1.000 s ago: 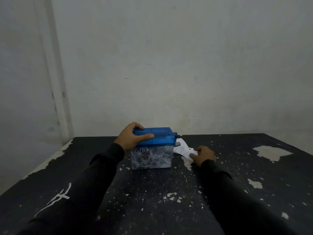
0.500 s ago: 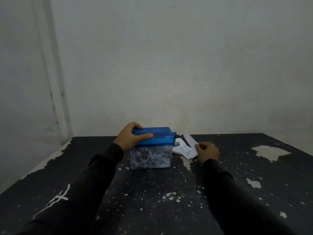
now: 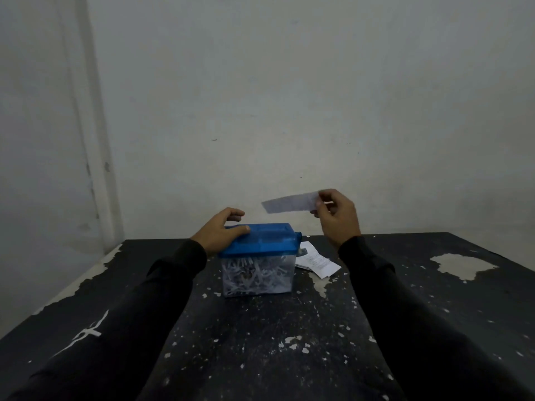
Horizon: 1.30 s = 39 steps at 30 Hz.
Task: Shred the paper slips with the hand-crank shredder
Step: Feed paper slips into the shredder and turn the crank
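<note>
Slip (image 3: 289, 204) in the air: your right hand (image 3: 335, 215) pinches one end of it above the shredder (image 3: 258, 257), which stands toward the table's (image 3: 289, 357) far edge, spare slips (image 3: 317, 260) just to its right. Your left hand (image 3: 221, 232) braces the blue lid (image 3: 260, 238), fingers loosely curled, thumb along its near side. Square the slip's free end to the slot, lower it straight, and hold the box firm.

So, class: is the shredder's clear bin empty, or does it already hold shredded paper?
It holds shreds. Through the clear bin under the blue lid, tangled white strips fill it nearly to the top.
</note>
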### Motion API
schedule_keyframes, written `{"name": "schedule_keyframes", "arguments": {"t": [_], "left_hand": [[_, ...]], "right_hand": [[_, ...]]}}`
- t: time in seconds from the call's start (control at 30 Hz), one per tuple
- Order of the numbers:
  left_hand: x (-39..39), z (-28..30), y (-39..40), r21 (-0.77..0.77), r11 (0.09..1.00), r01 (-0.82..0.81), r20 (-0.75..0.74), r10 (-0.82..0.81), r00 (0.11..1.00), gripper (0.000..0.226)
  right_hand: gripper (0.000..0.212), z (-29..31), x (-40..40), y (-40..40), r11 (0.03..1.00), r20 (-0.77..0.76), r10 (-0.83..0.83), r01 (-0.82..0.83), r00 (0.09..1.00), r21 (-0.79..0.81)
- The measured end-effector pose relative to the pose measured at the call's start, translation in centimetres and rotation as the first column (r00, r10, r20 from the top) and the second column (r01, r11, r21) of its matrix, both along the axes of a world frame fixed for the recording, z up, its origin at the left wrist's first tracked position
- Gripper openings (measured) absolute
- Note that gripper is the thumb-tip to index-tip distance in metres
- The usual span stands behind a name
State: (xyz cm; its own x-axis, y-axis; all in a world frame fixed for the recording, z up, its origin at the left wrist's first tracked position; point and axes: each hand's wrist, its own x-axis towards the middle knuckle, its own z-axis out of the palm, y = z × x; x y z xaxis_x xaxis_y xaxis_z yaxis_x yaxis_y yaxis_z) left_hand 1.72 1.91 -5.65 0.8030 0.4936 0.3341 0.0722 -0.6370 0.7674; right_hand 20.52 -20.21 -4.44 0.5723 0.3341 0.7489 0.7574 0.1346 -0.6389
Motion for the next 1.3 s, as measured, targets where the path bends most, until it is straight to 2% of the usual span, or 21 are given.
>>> {"name": "schedule_keyframes", "arguments": {"t": [0.1, 0.17, 0.2, 0.33, 0.4, 0.53, 0.7, 0.9, 1.07, 1.1, 1.2, 1.3], "left_hand": [[0.5, 0.4, -0.3, 0.05, 0.998, -0.024, 0.083, 0.02, 0.996, 0.058], [0.7, 0.9, -0.4, 0.082, 0.996, -0.027, 0.14, 0.016, 0.99, 0.061], [0.7, 1.2, -0.5, 0.101, 0.995, -0.022, 0.157, 0.006, 0.988, 0.056], [0.7, 1.9, -0.8, 0.195, 0.98, -0.034, 0.19, -0.004, 0.982, 0.015], [0.7, 1.9, -0.8, 0.168, 0.985, -0.033, 0.198, -0.001, 0.98, 0.011], [0.3, 1.1, -0.5, 0.0, 1.0, -0.019, 0.267, 0.018, 0.964, 0.005], [-0.2, -0.5, -0.5, -0.102, 0.994, -0.033, 0.356, 0.067, 0.932, 0.005], [-0.1, -1.2, -0.8, -0.171, 0.984, -0.044, 0.388, 0.108, 0.915, 0.004], [-0.1, -1.0, -1.0, -0.193, 0.98, -0.04, 0.386, 0.114, 0.915, 0.007], [-0.1, -0.9, -1.0, -0.188, 0.982, -0.037, 0.38, 0.107, 0.919, 0.008], [0.0, -1.0, -1.0, -0.181, 0.982, -0.053, 0.365, 0.117, 0.924, 0.009], [-0.1, -1.3, -0.9, -0.205, 0.977, -0.06, 0.35, 0.131, 0.928, 0.011]], "right_hand": [[0.011, 2.5, -1.0, 1.1, 0.99, 0.034, 0.127, -0.124, 0.991, -0.071], [0.013, 3.8, -1.4, 2.1, 0.977, 0.057, 0.178, -0.169, 0.982, -0.13], [0.015, 4.4, -1.6, 2.5, 0.969, 0.075, 0.193, -0.178, 0.978, -0.169], [0.021, 5.9, -2.4, 4.1, 0.951, 0.127, 0.205, -0.166, 0.97, -0.262], [0.023, 6.4, -2.7, 4.8, 0.949, 0.135, 0.208, -0.166, 0.969, -0.269], [0.027, 6.2, -3.0, 5.4, 0.943, 0.104, 0.215, -0.178, 0.971, -0.282], [0.032, 2.8, -2.1, 3.8, 0.942, 0.013, 0.063, -0.055, 0.998, -0.331], [0.068, -2.8, -0.7, 2.1, 0.819, -0.186, 0.042, -0.14, 0.982, -0.556], [0.104, -4.4, -0.9, 2.2, 0.831, -0.261, 0.094, -0.22, 0.961, -0.511], [0.105, -4.5, -0.9, 2.2, 0.832, -0.272, 0.093, -0.225, 0.958, -0.507], [0.083, -4.5, -1.2, 2.1, 0.833, -0.283, 0.084, -0.224, 0.955, -0.507], [0.077, -4.6, -1.3, 2.1, 0.838, -0.276, 0.087, -0.22, 0.957, -0.499]]}}
